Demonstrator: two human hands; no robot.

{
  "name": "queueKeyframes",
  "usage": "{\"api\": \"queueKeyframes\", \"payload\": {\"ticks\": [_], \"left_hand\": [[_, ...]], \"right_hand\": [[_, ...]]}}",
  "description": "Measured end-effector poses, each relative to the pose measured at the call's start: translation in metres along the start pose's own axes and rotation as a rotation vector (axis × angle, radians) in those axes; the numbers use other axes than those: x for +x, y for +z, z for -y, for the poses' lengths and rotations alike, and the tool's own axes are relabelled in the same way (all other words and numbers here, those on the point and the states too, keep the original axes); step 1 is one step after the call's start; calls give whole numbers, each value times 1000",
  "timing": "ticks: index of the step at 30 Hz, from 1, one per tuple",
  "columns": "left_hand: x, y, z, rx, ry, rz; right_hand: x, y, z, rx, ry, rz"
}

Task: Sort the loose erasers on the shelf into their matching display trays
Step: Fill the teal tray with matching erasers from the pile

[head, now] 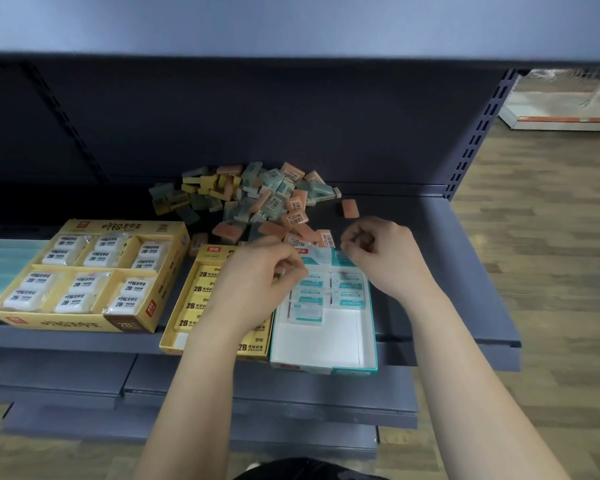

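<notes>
Teal tray (372, 341): free space lies near-side of left hand (257, 275), which pinches eraser (282, 271); right hand (381, 251) curled, contents unclear.

The head view (the only one, wide-angle) looks forward and down, close over the shelf (465, 258)

Shelf (447, 271) carries teal tray (370, 327). Behind it: loose erasers (257, 199), piled. Against its left side: small yellow tray (184, 306); farther left: large yellow tray (84, 325).
</notes>
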State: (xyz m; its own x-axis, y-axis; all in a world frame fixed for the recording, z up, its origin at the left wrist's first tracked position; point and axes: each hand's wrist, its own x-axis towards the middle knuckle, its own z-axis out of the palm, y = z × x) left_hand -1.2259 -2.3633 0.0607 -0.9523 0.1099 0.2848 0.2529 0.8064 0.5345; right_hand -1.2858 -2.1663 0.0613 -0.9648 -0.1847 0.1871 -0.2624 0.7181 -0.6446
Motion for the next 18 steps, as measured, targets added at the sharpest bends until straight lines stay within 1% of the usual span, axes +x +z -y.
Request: {"api": "queueKeyframes", "payload": {"ticks": [4,6,8,11,15,18], "left_hand": [[13,-3,7,103,-59,-77],[20,-6,11,177,-106,-104],[26,-9,18,202,-170,-128],[31,-15,32,208,-251,-152],[35,-26,51,166,-313,-178],[40,-32,60,116,-328,-177]], "right_hand": [[15,8,2,-23,-43,6],[23,9,5,-34,-75,4],[30,10,9,-56,-101,10],[44,10,18,-72,-97,47],[61,14,39,-61,-102,166],[71,23,54,-62,-139,202]]}}
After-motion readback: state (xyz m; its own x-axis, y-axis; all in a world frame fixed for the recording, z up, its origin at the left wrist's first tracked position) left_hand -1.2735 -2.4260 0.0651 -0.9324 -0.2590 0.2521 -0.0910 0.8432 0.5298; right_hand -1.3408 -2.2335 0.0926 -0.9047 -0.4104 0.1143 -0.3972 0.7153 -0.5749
